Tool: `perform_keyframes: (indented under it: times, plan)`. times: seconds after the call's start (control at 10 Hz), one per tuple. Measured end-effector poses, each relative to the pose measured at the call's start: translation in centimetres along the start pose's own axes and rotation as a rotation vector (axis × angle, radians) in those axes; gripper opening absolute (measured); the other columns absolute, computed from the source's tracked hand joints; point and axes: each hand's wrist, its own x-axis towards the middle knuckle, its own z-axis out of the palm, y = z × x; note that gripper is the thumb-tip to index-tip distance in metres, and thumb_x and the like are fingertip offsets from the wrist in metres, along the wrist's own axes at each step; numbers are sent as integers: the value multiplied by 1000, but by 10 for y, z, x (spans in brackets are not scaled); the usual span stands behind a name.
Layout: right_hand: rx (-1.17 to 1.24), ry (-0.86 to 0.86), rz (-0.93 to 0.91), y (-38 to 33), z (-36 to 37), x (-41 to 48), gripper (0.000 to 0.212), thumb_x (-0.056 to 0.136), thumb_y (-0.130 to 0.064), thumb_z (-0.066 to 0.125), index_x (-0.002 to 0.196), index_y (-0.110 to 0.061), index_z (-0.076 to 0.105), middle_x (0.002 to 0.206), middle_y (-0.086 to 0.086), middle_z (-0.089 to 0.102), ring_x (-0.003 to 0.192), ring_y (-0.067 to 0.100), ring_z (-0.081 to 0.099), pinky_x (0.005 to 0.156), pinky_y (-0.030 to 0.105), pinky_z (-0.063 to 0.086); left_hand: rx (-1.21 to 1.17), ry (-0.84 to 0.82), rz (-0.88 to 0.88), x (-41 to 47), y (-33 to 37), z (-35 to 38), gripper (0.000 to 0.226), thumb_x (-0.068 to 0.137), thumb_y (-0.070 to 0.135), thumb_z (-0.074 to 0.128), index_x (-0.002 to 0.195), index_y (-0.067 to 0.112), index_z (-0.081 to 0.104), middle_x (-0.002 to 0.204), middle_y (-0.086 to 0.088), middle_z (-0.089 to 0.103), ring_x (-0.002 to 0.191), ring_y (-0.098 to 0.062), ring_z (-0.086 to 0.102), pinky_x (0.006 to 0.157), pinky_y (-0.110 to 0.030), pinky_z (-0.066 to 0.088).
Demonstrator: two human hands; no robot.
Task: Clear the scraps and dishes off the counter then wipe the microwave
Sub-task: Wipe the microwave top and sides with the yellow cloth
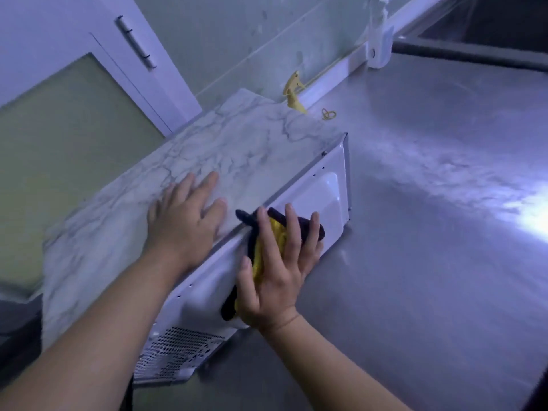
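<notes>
Your left hand (184,221) lies flat on the marble-patterned top of the microwave (237,149), fingers straight and spread, gripping nothing. Your right hand (275,274) presses a yellow-and-black cloth (259,256) against its white side panel (fingers splayed, not curled round it). The microwave sits on the steel counter (415,232) by the wall. Behind it stands a yellow spray bottle (293,93), with rubber bands (328,114) near it.

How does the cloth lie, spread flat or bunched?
Bunched: the yellow-and-black cloth is crumpled under the right hand, pressed against the microwave side.
</notes>
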Motion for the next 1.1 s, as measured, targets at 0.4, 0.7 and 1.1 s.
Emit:
perform_keyframes:
  times: [0.4,0.7,1.1]
  plan:
    - [145,131,137,64,19,-33,66,89,-29,41,153,-12,32,160,27,20,151,47,8,122,55,6,-14,75,47,2,-6,9,67,84,65,23,150,52,27,164,5,22,151,-17,14,123,-45,8]
    - [633,68,1260,57,25,-55,49,93,-42,44,139,-29,54,137,3,62,128,29,56,112,54,41,-42,80,19,2,-3,7,65,81,66,27,145,56,30,162,12,24,148,-9,16,119,-44,8]
    - [1321,-207,2167,-25,-48,-78,39,85,-24,51,77,-36,15,70,-15,25,71,7,29,64,24,37,-58,68,-41,4,-2,4,68,79,66,31,146,51,36,161,12,28,148,-11,21,119,-42,9]
